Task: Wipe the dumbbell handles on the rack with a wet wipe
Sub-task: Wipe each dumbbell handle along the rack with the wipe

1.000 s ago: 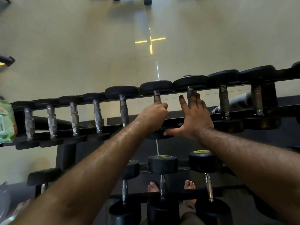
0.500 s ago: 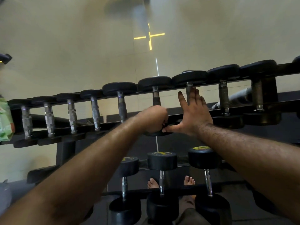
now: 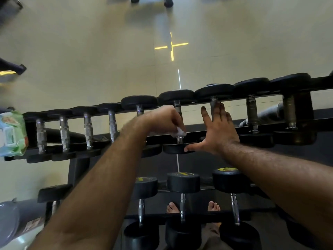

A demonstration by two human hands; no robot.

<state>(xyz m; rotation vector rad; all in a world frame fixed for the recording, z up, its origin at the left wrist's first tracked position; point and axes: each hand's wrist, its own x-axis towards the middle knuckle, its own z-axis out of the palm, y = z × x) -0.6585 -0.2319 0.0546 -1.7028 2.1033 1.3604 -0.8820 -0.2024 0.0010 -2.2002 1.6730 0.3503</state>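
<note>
The person leans over the black dumbbell rack [image 3: 198,137], both bare forearms reaching out across its top tier. The left hand [image 3: 162,120] is curled tightly round a crumpled white wet wipe [image 3: 179,132], and the wipe sits wrapped against the metal handle [image 3: 178,110] of the dumbbell just left of the row's middle; only a small wad of it pokes out below the fist, right above the near end of that handle and its near black head [image 3: 175,148]. The right hand [image 3: 219,131] is spread flat with fingers straight and apart, its palm lying over the neighbouring dumbbell to the right, fingertips pointing to the far rail and the thumb stretched left so that it touches the edge of the near head of the dumbbell being wiped. Further left along the same tier stand four smaller dumbbells with knurled steel handles [image 3: 88,130], and at the far left end of the rack rests a green and blue pack of wet wipes [image 3: 11,132], well apart from both hands. On the lower tier, nearer the person, sit three heavier dumbbells with yellow-marked heads [image 3: 183,182], and bare toes [image 3: 213,206] show on the floor beneath them
</note>
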